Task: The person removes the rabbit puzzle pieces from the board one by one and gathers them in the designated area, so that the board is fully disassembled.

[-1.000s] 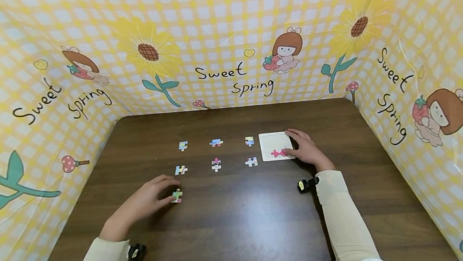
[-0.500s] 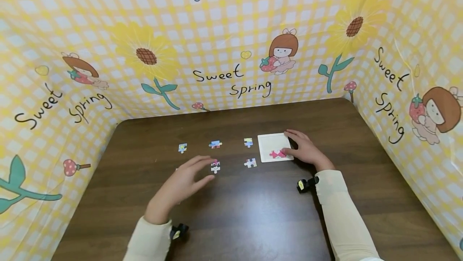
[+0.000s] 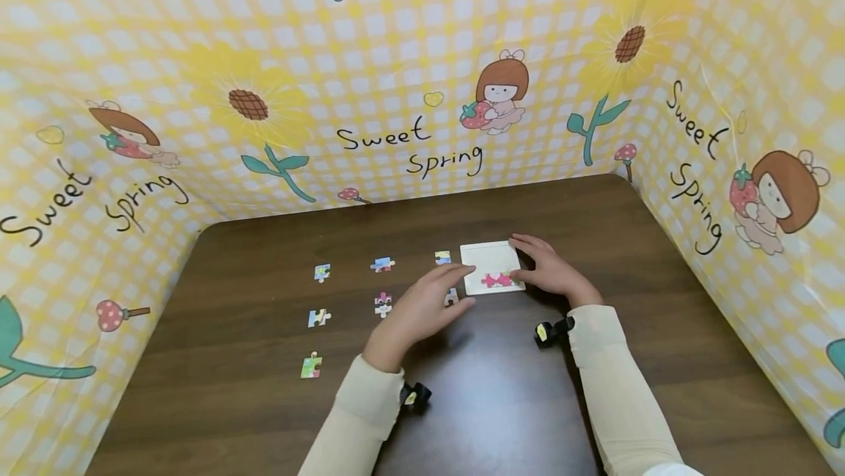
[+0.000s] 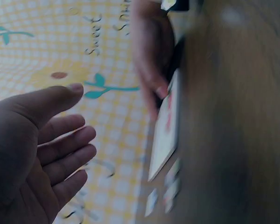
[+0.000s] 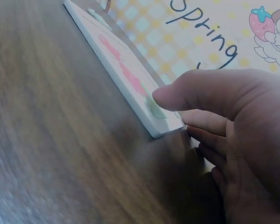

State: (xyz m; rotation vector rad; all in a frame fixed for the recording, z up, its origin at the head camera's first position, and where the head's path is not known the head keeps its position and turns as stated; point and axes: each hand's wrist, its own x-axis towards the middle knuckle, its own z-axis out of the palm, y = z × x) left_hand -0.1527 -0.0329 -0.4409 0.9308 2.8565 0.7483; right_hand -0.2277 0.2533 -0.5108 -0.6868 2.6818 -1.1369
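A white square puzzle tray (image 3: 487, 254) lies at the right of the table, with pink jigsaw pieces (image 3: 498, 280) along its near side. My right hand (image 3: 554, 271) grips the tray's right side, thumb over the near corner and other fingers along the edge. In the right wrist view, a greenish piece (image 5: 154, 108) lies in the corner under the thumb. My left hand (image 3: 422, 307) hovers just left of the tray, thumb and fingers apart, holding nothing. It partly hides two loose jigsaw pieces, one with a yellow top (image 3: 442, 257), the other pale (image 3: 452, 297).
More loose jigsaw pieces lie to the left: a blue one (image 3: 382, 264), one with a face (image 3: 383, 304), a small blue one (image 3: 321, 272), a pale one (image 3: 318, 317) and a green one (image 3: 312, 365). Patterned cloth walls (image 3: 370, 80) border the brown table (image 3: 218, 359).
My left hand has left the green jigsaw piece, which lies on the table, and has swept right towards the tray. My right hand stays at the tray. The head view has shifted slightly.
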